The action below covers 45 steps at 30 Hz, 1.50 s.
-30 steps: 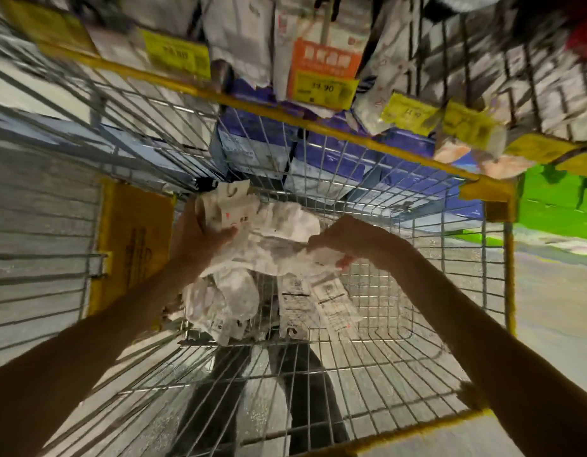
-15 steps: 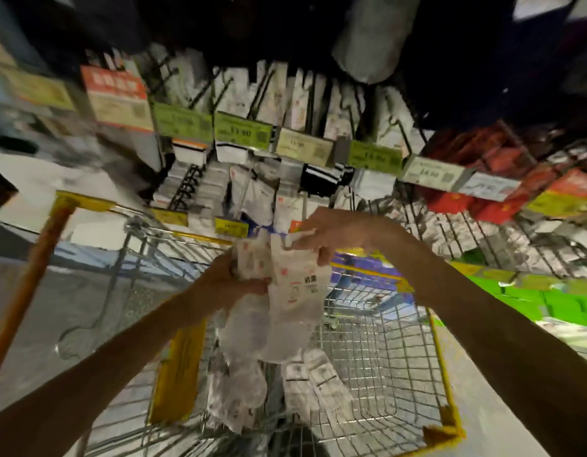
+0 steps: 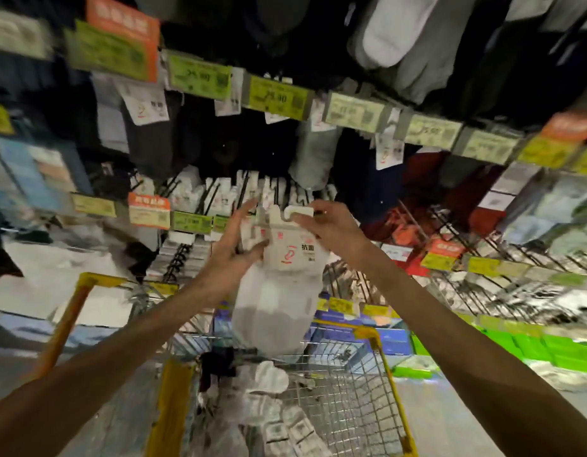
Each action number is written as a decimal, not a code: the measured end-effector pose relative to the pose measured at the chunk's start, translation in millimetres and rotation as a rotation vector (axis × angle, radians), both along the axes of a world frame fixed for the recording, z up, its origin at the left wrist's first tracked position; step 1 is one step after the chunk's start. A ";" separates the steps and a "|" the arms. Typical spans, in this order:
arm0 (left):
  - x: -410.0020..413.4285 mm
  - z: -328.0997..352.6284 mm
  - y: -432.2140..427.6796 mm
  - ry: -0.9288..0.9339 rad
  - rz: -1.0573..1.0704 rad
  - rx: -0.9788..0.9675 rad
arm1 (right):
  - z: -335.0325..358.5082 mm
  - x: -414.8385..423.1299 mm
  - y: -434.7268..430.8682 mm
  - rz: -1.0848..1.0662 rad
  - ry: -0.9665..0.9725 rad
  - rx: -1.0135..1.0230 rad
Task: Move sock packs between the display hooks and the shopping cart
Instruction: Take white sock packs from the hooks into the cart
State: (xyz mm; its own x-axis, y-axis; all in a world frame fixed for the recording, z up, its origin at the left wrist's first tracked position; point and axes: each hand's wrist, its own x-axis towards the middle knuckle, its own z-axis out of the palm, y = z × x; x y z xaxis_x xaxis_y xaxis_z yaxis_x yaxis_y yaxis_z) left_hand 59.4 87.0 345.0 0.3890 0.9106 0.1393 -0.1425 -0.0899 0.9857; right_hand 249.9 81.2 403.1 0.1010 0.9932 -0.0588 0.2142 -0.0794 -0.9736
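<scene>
A rack of hooks [image 3: 213,192] crowded with white packs fills the far wall above a yellow-rimmed cart [image 3: 393,390], and that crowding is the likeliest trouble. The hooks sit close together and are already loaded, so the raised pack [image 3: 279,311] could slide past its prong or land on a neighbouring one, ending up behind the wrong price tag [image 3: 191,222]. A drop is the second risk, judging from the grip. The pack hangs in the air between rack and cart, above the cart's far end. The right hand [image 3: 335,227] carries it only by pinching the hanger tab [image 3: 298,212] between thumb and fingers, just short of the hooks. The left hand [image 3: 229,255] lies flat against the pack's left side, fingers straight and pointing up, thumb on the front, steadying rather than gripping. A snag on a prong could pull the tab out of that pinch and send the pack down among the loose packs [image 3: 269,380] in the cart, or onto the floor. The soft lower part may also swing and knock hung packs off their hooks. The pack itself is a long, limp bundle of white socks hanging upright. It is banded near the top by a pale card [image 3: 290,255] with a red mark and dark characters, and topped by the small white tab. Blur hides whether the tab touches a hook.
</scene>
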 end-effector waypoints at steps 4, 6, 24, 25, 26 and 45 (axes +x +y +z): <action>11.2 41.8 -0.5 0.021 0.020 0.001 | 34.9 7.7 -12.6 -0.086 -0.010 0.098; 16.5 59.0 0.6 0.045 0.025 0.026 | 50.6 12.6 -18.9 -0.127 -0.068 0.120; 65.4 173.7 -16.5 0.109 -0.055 -0.024 | 132.2 39.7 -39.9 -0.383 0.076 0.224; 67.0 181.5 -13.7 0.096 -0.030 -0.010 | 141.8 39.9 -40.5 -0.368 0.098 0.227; 68.8 189.9 -10.8 0.078 -0.012 0.005 | 151.3 40.9 -40.3 -0.347 0.121 0.234; 134.4 337.4 48.3 0.037 0.023 0.267 | 292.0 113.9 9.9 -0.127 0.285 0.387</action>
State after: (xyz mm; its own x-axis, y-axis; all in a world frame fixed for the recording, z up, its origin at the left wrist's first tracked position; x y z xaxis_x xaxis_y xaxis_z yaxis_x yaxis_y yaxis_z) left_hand 193.8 135.3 682.4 0.3777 0.8521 0.3622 -0.1019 -0.3505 0.9310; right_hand 363.8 91.1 695.1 0.2566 0.9283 0.2693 -0.0523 0.2915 -0.9551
